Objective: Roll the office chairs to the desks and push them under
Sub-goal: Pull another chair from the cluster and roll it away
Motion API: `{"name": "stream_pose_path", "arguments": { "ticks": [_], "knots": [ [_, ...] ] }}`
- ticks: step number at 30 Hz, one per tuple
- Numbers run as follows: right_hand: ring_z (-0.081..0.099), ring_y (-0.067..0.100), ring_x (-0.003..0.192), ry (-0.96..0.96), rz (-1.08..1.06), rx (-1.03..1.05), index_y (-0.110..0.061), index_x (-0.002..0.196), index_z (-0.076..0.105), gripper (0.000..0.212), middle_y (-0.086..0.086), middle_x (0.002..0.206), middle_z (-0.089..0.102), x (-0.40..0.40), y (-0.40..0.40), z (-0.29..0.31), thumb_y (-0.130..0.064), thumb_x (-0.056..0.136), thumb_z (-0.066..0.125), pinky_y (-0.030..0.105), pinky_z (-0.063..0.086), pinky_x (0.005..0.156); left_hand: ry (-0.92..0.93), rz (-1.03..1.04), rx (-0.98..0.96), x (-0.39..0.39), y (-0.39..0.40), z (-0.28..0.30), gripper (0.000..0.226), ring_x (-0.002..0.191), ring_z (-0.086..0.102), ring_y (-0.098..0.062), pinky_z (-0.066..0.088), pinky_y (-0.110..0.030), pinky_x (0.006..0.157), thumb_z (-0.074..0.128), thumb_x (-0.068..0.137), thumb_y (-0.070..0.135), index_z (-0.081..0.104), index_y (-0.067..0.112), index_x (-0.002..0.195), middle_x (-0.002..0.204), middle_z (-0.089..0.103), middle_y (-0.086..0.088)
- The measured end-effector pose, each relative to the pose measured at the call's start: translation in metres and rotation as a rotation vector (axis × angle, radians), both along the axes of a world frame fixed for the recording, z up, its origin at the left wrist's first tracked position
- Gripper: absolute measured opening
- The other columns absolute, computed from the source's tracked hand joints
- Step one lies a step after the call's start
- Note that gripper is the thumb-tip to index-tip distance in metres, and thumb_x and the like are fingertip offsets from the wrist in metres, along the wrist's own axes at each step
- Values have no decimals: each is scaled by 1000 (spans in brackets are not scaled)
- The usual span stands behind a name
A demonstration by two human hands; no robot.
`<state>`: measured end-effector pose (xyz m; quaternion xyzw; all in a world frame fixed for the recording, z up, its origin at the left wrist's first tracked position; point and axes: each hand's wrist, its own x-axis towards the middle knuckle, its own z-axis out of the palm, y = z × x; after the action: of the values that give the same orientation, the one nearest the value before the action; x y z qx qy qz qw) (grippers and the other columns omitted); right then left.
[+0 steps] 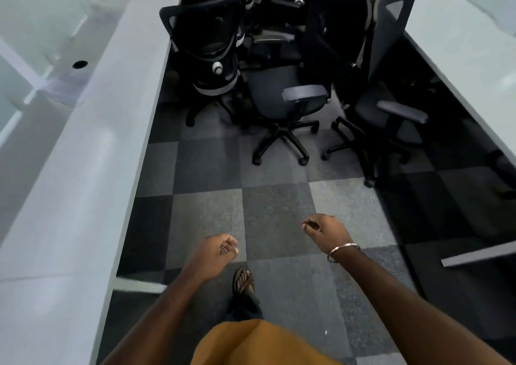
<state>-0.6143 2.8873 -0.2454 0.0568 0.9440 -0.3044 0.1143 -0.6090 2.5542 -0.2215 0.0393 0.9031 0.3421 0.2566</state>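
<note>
Several black office chairs crowd the far end of the aisle. One chair [287, 96] with a grey armrest stands in the middle, its wheeled base toward me. Another chair [391, 113] stands to its right near the right desk [460, 57]. A mesh-backed chair [206, 46] stands by the left desk [92, 146]. My left hand [215, 255] and my right hand [324, 232] hang in front of me over the carpet, fingers loosely curled, holding nothing, well short of the chairs.
Long white desks line both sides of a narrow aisle of grey checkered carpet tiles [245, 197]. Cable holes [80, 64] dot the left desk. My sandalled foot [243, 279] steps forward. A grey panel edge [480, 255] juts in at right.
</note>
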Motion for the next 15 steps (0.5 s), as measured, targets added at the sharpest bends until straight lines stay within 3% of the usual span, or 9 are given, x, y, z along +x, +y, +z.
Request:
{"name": "stream_pose_path", "arguments": {
  "ticks": [3, 7, 9, 15],
  "knots": [
    [71, 14, 87, -23, -2, 2, -21, 97, 79, 14, -4, 95, 77, -60, -7, 9, -27, 94, 67, 29, 52, 76, -5, -43, 2, -68, -1, 10, 11, 83, 67, -1, 51, -15, 72, 71, 96, 30, 71, 29, 107, 92, 71, 12],
    [65, 7, 81, 30, -51, -35, -18, 99, 79, 14, -4, 94, 76, -131, -9, 19, -25, 95, 67, 24, 45, 72, 42, -106, -5, -154, -3, 19, 10, 82, 68, -1, 56, -23, 77, 72, 96, 34, 72, 30, 105, 89, 72, 12],
    [63, 5, 79, 44, -74, -50, -19, 99, 79, 14, -6, 93, 76, -164, -4, 23, -25, 95, 67, 23, 43, 71, 53, -113, -16, -194, 4, 24, 7, 81, 67, 1, 52, -18, 73, 71, 97, 37, 72, 32, 101, 88, 73, 13],
    [70, 17, 84, 51, -169, -51, -19, 96, 79, 12, -2, 91, 77, -257, 46, 23, -25, 93, 69, 33, 52, 74, 51, -151, 34, -302, 50, 22, 10, 79, 67, -2, 48, -13, 68, 73, 95, 38, 74, 29, 94, 82, 74, 12]
  ]
}}
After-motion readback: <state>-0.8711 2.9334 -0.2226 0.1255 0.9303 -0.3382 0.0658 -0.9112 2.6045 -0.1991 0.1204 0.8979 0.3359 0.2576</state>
